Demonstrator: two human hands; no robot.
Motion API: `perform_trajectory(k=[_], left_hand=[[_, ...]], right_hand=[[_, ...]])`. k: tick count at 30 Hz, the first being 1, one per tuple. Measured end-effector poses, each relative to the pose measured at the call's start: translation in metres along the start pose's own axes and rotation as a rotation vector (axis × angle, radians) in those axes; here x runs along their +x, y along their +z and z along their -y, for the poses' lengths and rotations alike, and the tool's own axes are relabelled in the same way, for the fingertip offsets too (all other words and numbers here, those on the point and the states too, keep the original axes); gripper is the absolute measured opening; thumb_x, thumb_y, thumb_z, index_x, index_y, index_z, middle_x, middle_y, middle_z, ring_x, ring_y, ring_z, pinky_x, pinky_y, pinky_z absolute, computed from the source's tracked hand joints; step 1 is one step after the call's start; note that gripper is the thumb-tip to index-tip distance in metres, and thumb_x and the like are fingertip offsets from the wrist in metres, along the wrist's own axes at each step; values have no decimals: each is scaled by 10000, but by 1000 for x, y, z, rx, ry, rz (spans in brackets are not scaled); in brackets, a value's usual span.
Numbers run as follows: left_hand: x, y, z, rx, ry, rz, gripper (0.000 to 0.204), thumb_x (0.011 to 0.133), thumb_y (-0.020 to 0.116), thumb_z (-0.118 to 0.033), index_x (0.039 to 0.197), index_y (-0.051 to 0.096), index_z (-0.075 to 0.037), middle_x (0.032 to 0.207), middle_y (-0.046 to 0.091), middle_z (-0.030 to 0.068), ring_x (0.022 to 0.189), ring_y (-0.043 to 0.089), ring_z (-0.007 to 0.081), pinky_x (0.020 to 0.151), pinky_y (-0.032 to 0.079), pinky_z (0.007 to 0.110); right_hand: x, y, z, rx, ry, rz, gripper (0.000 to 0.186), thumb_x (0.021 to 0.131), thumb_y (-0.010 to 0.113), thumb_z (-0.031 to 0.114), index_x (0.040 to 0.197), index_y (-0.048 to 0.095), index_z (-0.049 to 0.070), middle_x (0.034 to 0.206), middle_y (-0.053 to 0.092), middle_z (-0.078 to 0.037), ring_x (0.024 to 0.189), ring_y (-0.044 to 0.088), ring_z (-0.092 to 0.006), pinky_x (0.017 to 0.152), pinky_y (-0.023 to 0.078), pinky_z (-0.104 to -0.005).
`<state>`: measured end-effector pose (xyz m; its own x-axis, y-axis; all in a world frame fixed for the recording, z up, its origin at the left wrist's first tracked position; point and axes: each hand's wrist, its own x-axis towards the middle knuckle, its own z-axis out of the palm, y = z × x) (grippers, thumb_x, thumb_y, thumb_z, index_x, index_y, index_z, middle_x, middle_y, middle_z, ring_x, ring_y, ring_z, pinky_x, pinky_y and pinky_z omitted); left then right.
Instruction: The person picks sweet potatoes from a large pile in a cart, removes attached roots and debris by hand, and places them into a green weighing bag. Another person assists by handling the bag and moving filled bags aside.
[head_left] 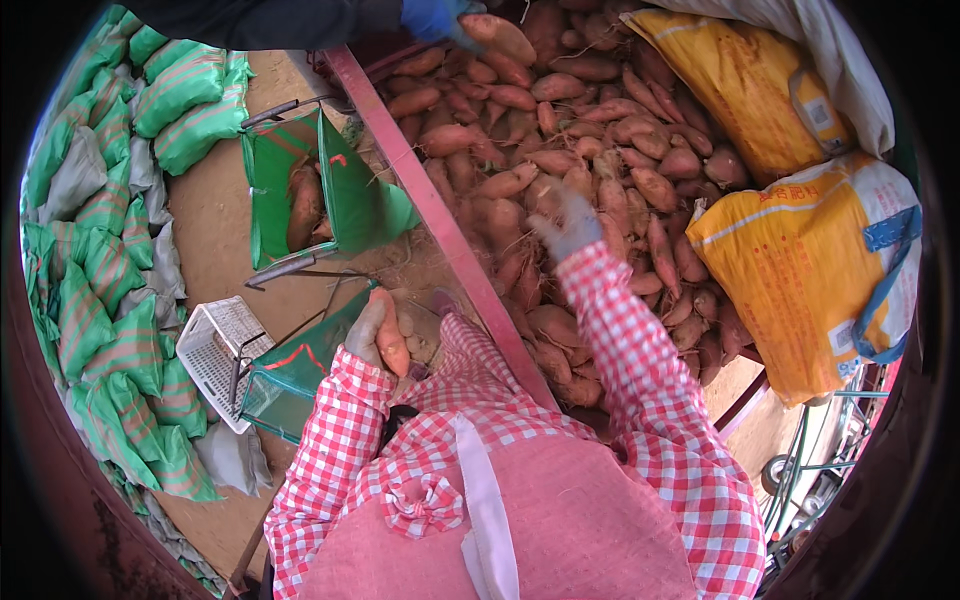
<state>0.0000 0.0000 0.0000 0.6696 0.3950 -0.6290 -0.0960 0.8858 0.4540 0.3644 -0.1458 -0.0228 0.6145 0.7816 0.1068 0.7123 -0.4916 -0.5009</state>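
My left hand (368,330), in a pale glove, is closed around a single reddish sweet potato (393,345) beside the red metal rail (440,220). On the other side of that rail, my right hand (572,222) reaches over a large heap of sweet potatoes (650,185). Motion smears its gloved fingers, so whether they grip one is unclear. Just below my left hand hangs a dark green bag (305,365) on a wire frame; its inside is mostly out of sight. A second green bag (360,190) stands propped wide with sweet potatoes in it.
A co-worker's blue-gloved hand (438,18) is at a sweet potato (500,38) at the far edge. Yellow sacks (790,270) lie along the heap's right side. A white plastic basket (215,325) and stacked green striped sacks (110,310) occupy the left.
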Motion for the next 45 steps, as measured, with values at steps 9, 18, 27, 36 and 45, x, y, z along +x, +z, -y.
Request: perform_trajectory(k=[9,18,27,36,45], left_hand=[[-16,37,-5,-67,2,101,664,900,588,-503,1397,406,-101,1010,625,134,890,630,318,774,532,505],[6,85,16,-142,16,365,853,790,693,-581,1421,367,-110,1327,487,129,1233,480,362,1017,418,550],[-2,68,-11,229,501,-4,993,656,870,-412,1402,369,11,1250,521,119,1138,546,241,991,471,385],[-9,57,-16,329,291,184,776,720,821,-157,1366,415,-13,1220,542,56,1120,532,164,959,443,317],[-72,-71,-45,-558,162,140,523,743,777,-316,1149,555,-74,1054,595,81,862,589,227,767,499,419]], right_hand=[[5,4,-11,-27,272,337,370,840,702,259,1166,647,92,1128,634,-149,1028,634,-320,902,510,-398],[-68,-50,131,1154,82,147,300,805,711,52,1103,678,26,1103,659,-103,1054,622,-205,920,497,-314],[-82,-5,157,958,164,525,256,866,695,188,1049,681,9,808,642,-56,685,616,-127,618,489,-262],[-104,9,187,1529,383,1009,333,929,649,355,885,630,26,650,583,-54,522,550,-147,472,427,-270],[-81,8,166,971,454,798,256,902,640,142,1097,656,-24,886,678,-83,733,618,-115,673,518,-261]])
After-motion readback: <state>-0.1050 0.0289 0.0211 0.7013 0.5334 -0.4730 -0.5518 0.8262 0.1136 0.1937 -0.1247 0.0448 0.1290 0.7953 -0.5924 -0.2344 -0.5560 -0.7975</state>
